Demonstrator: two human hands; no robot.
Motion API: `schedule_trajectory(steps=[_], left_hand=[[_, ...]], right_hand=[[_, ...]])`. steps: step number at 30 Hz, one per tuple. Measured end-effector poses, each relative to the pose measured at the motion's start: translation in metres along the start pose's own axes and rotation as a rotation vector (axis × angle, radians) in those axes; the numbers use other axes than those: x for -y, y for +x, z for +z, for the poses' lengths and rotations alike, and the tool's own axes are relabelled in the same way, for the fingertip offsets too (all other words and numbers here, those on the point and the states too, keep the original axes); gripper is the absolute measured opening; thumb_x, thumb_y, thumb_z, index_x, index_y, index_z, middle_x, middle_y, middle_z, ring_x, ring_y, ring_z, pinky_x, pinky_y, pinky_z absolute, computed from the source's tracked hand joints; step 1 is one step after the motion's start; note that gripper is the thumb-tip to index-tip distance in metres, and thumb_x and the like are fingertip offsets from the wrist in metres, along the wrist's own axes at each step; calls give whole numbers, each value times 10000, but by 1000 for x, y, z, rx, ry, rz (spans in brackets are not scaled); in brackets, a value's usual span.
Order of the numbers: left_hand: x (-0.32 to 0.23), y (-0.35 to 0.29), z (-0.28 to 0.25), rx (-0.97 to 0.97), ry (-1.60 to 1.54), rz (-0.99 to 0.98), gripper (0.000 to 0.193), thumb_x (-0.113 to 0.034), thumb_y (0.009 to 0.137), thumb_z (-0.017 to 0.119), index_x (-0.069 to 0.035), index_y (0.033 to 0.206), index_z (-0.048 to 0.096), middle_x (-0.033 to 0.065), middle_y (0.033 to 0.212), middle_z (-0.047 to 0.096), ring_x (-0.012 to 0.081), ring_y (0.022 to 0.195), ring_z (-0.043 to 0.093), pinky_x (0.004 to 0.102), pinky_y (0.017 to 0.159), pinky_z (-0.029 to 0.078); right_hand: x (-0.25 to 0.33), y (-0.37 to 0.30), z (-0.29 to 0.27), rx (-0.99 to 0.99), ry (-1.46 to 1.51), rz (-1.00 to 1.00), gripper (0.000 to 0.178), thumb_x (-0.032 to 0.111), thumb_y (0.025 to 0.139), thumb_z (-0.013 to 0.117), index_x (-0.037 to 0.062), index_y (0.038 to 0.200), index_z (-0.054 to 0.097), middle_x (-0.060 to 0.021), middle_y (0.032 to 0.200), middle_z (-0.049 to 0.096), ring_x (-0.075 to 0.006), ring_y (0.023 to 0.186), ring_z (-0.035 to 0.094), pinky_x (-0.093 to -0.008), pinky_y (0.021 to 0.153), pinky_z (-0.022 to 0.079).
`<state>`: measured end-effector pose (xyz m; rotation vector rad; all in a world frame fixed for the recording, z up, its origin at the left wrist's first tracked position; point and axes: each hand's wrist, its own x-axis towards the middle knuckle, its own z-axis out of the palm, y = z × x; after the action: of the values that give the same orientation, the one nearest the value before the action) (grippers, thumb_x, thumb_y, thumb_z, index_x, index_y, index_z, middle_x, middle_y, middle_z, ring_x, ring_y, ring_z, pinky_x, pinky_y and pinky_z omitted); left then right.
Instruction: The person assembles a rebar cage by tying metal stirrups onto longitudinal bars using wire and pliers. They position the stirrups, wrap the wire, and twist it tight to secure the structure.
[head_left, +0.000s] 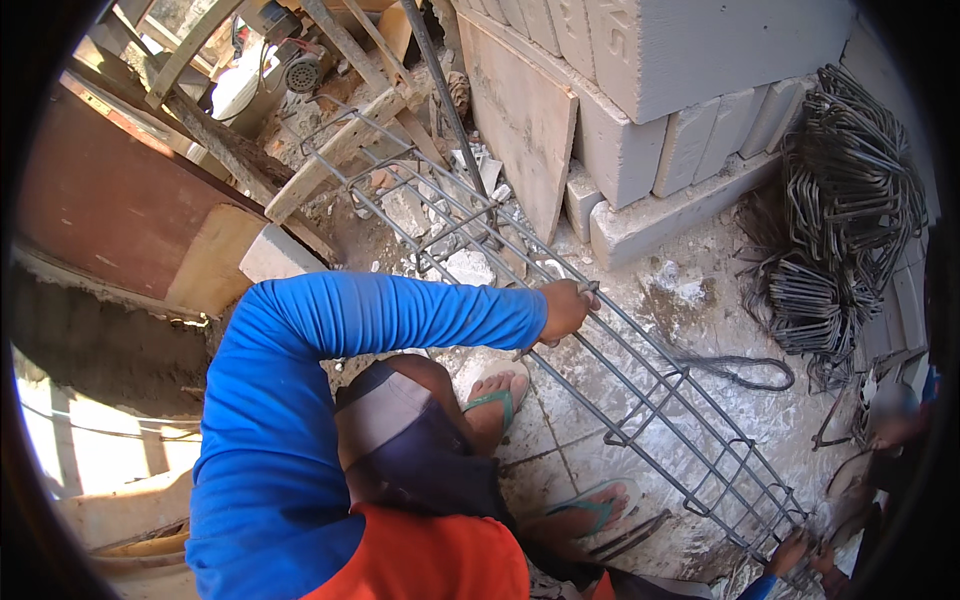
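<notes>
A long rebar cage [640, 395] of grey steel bars and square stirrups slants from the upper left to the lower right. My left hand [568, 312], at the end of a blue sleeve, is closed around a bar and stirrup near its middle. Down at the lower right end, my right hand [788, 552] is closed on the bars, small in view and partly cut off by the dark rim. Right beside it, another person's hand [828, 570] touches the same end.
White blocks [690, 60] are stacked behind, with a board [515, 125] leaning on them. Bundled stirrups [850, 190] hang at right, above a wire coil [740, 372]. A wooden plank [330, 160] lies under the cage's far end, near rubble [405, 210]. My sandalled foot [495, 400] is beside the cage.
</notes>
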<state>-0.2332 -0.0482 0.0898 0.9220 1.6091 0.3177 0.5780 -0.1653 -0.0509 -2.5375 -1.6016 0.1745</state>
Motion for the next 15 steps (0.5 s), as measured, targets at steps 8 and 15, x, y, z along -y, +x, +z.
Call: schedule_trajectory(steps=[8,15], left_hand=[[74,72,-11,146,704,259,318,-195,954,462,-56,1190,622,105,759,636,244,565,644,366,490,513],[29,94,-15,329,1635,902,223,-285,573,797,-116,706,740,83,736,693,294,722,702,419,645,544]], right_hand=[[86,28,-15,-440,-320,-209,335,180,1059,460,-62,1205,641,-255,1132,671,-373,1081,646,-423,918,486],[475,-157,-98,232,445,-1095,489,247,808,790,11,1203,624,-162,966,631,-327,862,616,-419,787,485]])
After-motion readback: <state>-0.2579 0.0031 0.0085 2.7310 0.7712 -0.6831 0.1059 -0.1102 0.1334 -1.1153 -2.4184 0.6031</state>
